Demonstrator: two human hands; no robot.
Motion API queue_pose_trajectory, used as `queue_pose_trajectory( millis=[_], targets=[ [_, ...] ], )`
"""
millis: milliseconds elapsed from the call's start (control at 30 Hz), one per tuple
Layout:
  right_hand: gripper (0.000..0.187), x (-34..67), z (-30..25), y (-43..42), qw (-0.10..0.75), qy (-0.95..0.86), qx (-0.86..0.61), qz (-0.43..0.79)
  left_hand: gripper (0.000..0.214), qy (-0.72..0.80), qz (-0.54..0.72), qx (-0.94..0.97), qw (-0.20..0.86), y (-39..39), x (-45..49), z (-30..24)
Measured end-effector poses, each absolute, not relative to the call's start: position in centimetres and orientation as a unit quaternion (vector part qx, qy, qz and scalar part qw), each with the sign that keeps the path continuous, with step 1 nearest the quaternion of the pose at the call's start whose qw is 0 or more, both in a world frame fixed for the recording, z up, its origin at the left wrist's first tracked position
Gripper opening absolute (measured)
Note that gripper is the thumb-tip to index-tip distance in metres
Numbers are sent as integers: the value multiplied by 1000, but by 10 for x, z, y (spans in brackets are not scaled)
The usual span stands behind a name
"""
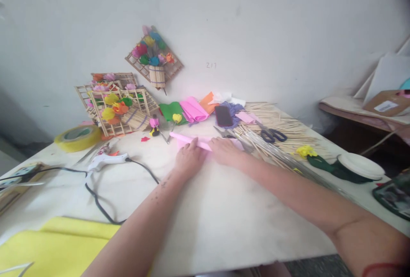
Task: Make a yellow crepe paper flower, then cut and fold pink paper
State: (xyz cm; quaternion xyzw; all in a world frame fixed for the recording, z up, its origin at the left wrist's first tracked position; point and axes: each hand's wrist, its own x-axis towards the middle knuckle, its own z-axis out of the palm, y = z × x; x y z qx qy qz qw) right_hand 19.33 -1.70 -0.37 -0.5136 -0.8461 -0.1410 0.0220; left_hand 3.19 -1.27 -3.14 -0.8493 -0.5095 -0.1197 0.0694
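Observation:
A light pink sheet of crepe paper (180, 137) lies on the table in front of me, its far edge folded or rolled into a narrow strip. My left hand (190, 157) grips this strip left of its middle, fingers closed and pressed down. Close beside it, my right hand (225, 151) holds the same strip, its fingers bent over the paper. My hands cover the middle of the sheet. Just beyond the paper stand a small yellow paper flower (177, 118) and a pink one (154, 122). A pair of scissors (272, 135) rests to the right.
A white glue gun (107, 161) with a black cord lies left, near a tape roll (77, 138) and a power strip (22, 174). Stick lattices (112, 110) with paper flowers lean at the wall. Thin sticks (288, 127), a phone (223, 116) and yellow paper (57, 247) lie around.

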Motion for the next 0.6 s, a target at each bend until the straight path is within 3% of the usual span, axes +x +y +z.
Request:
queue_pose_trajectory(
  millis=[133,267,400,600],
  targets=[
    [32,199,3,-16,22,-856,-505,-109,45,-508,-103,-852,75,-10,33,-32],
    [33,218,22,12,51,-787,-607,-102,45,-520,-97,-847,59,-11,34,-29],
    [26,231,27,40,-39,-725,-684,-73,45,-524,-96,-845,44,-13,34,-27],
    [39,234,22,67,-117,-697,-707,-1,48,-511,-103,-852,58,-12,32,-29]
  ],
)
